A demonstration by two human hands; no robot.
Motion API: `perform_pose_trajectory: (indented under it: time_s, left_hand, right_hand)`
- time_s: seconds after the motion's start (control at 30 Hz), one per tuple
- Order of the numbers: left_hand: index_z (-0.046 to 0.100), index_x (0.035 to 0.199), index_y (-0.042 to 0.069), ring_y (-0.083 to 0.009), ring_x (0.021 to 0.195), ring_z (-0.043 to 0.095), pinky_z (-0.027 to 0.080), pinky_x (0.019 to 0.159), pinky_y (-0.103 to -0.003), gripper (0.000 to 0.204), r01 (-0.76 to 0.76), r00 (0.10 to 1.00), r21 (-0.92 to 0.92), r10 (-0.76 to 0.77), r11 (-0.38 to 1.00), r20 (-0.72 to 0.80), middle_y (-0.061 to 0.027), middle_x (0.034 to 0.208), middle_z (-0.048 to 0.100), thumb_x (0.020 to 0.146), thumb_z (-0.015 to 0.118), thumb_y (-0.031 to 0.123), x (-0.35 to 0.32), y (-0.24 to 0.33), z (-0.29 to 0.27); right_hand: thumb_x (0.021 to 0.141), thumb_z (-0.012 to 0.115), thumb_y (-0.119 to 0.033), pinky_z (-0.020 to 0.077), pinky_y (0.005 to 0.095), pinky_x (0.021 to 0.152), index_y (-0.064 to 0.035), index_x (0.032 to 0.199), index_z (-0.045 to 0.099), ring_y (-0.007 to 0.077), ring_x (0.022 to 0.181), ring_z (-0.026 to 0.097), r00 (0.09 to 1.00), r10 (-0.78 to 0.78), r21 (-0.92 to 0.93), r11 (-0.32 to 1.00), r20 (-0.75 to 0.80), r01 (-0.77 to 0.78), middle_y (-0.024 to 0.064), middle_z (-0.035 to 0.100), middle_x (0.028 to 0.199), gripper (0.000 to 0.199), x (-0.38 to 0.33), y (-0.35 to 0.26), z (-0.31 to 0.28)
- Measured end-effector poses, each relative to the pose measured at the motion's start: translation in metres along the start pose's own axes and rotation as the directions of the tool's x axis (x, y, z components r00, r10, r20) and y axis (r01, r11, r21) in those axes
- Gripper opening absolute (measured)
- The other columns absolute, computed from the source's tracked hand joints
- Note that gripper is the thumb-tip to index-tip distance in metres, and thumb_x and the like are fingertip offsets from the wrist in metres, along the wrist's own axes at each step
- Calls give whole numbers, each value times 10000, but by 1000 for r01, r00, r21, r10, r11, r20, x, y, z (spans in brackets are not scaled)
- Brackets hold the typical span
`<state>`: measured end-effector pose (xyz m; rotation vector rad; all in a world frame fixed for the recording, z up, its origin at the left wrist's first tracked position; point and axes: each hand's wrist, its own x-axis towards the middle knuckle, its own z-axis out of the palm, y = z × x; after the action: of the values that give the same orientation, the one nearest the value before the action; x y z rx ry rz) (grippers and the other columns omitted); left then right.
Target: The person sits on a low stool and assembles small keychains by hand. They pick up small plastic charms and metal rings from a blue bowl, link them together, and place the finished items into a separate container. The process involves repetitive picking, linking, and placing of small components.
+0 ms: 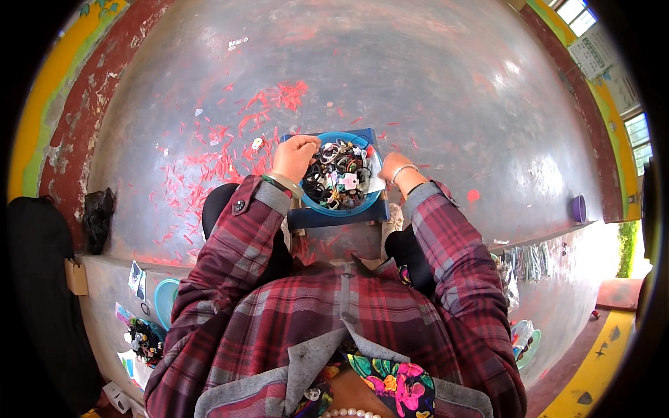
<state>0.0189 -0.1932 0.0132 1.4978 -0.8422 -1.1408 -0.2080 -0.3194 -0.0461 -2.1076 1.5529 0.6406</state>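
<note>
A blue plastic basin (317, 203) sits in front of me on a small blue stool or bench (334, 223). It is heaped with hair ties (340, 167), mostly black, some bearing small white, pink or coloured ornaments. Over the basin's left rim, my left hand (296, 157) is closed with its fingertips together; whatever they hold is too small to make out. A white card (376, 174) stands at the right rim. My right hand (398, 168) is closed at the card's outer edge, its fingers curled and partly hidden.
Red scraps (219, 164) litter the floor at the left. Behind me on the left are another basin of hair ties (146, 343) and a turquoise basin (166, 301). A purple bucket (578, 208) stands far right; clear plastic packets (533, 261) lie nearer. A black bag (99, 219) rests by the left wall.
</note>
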Motion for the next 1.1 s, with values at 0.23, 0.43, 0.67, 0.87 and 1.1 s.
perform_pose_trajectory:
  time_s: [0.23, 0.43, 0.67, 0.87, 1.1]
  left_hand:
    - [599, 989, 20, -131, 868, 572, 464, 714, -264, 189, 5, 994, -24, -2, 1000, 113, -42, 953, 608, 866, 478, 95, -2, 5, 9]
    - [597, 991, 13, -125, 862, 569, 465, 701, -255, 194, 29, 988, 8, -30, 1000, 150, -41, 949, 608, 868, 475, 98, 1, -1, 15]
    - [596, 986, 16, -123, 858, 569, 460, 708, -260, 196, 25, 990, 22, -27, 999, 138, -45, 934, 609, 873, 465, 108, -1, -5, 9]
    - [593, 994, 16, -128, 859, 573, 462, 716, -262, 202, 29, 990, 8, -30, 1000, 138, -53, 937, 614, 880, 459, 116, -2, -2, 7]
    - [589, 1004, 10, -133, 864, 575, 466, 718, -265, 204, 23, 991, 44, -29, 999, 131, -58, 943, 615, 886, 465, 120, -2, -5, 5]
  right_hand:
    - [745, 512, -111, 467, 390, 794, -2, 941, 645, 354, 972, 572, 999, -35, -23, 999, -7, 35, 242, 581, 1016, 261, 4, 6, 5]
    - [733, 521, -114, 467, 399, 787, -3, 899, 655, 363, 945, 579, 999, -39, 25, 999, 37, 38, 239, 591, 979, 240, 4, 8, 6]
    - [707, 585, -171, 469, 402, 801, -15, 924, 653, 341, 948, 584, 998, -30, -7, 1000, -60, 29, 217, 601, 986, 276, -6, 4, -5]
    - [710, 593, -169, 467, 402, 817, -17, 956, 643, 341, 970, 576, 989, -39, -28, 999, -143, 35, 206, 595, 1027, 294, 2, 7, 1]
    - [729, 549, -139, 460, 410, 822, -4, 954, 637, 364, 987, 561, 989, -11, 23, 1000, -150, 15, 225, 588, 1026, 277, 7, 9, 2]
